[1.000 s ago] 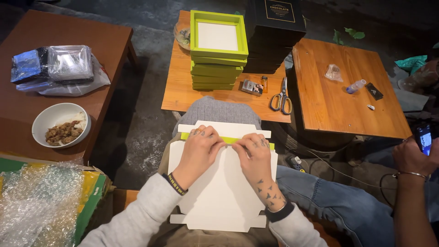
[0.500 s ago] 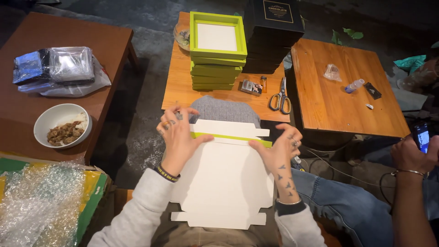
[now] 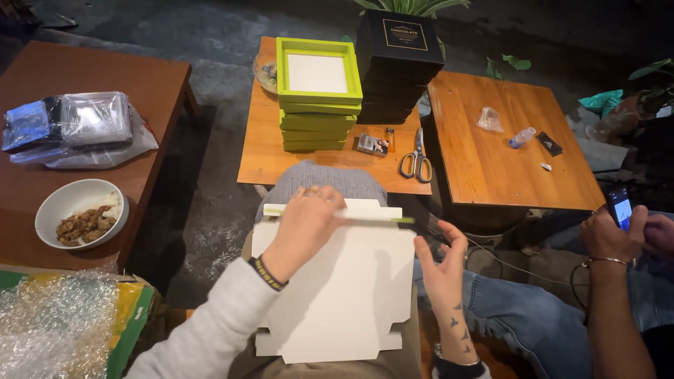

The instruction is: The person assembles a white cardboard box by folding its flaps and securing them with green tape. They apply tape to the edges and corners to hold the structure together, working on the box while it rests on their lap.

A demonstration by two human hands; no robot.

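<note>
The white die-cut cardboard box blank [image 3: 337,288] lies flat across the person's lap, its far flap folded over along a green edge. Only the left hand [image 3: 305,224] pins that flap, so the fold could spring back or the blank could slide off the knees, because the right hand [image 3: 441,263] is off it. The left grip is flat, fingers spread and pressing on the fold, closed on nothing. The right grip hangs open beside the blank's right edge, fingers loosely curled, holding nothing and seemingly not touching it.
</note>
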